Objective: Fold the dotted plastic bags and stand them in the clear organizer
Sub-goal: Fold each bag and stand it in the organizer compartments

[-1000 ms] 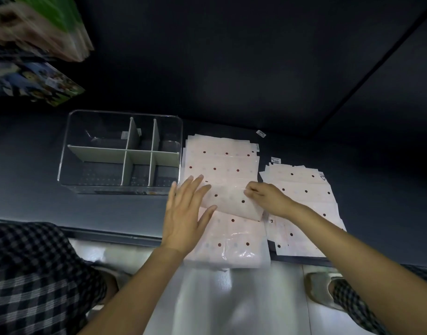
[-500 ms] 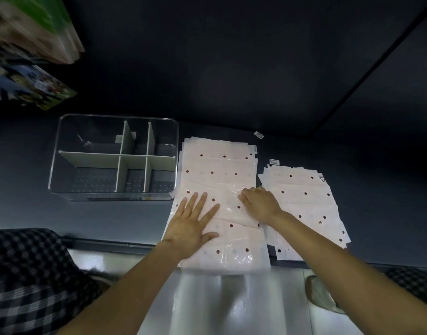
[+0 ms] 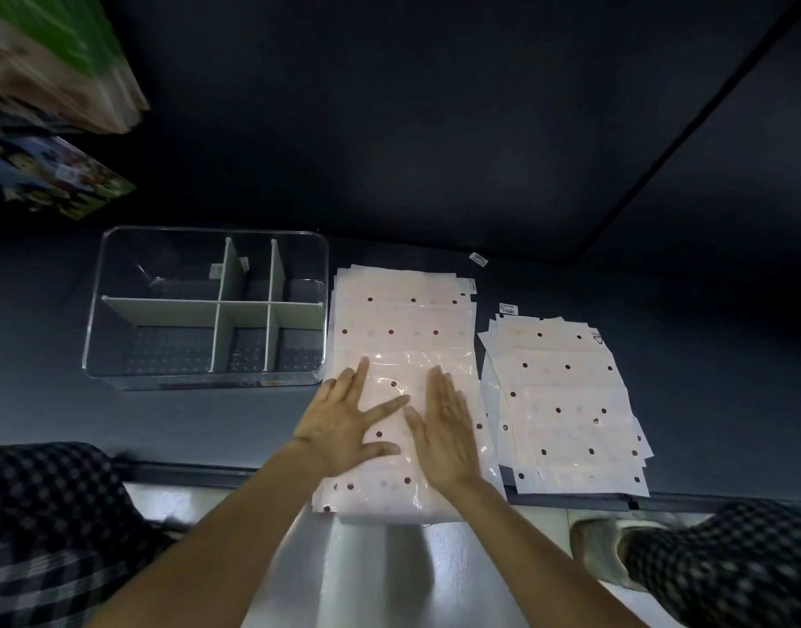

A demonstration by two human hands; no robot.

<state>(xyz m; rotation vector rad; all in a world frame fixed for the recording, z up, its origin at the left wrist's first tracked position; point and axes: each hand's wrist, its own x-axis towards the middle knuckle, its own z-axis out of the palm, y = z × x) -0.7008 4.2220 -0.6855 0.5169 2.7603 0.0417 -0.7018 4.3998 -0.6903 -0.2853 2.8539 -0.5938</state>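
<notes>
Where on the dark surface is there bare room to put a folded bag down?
Bare patches: in front of the clear organizer, left of the left hand, and behind both bag stacks. Crowded: the middle stack and right stack leave only a narrow strip between them.

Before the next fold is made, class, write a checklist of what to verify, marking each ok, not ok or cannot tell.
1. Left hand flat on the dotted bag: ok.
2. Right hand flat on the same bag: ok.
3. Fold crease sharp under the palms: cannot tell.
4. Clear organizer beside the pile, compartments free of bags: ok.
5. Second pile lying apart from the hands: ok.
</notes>
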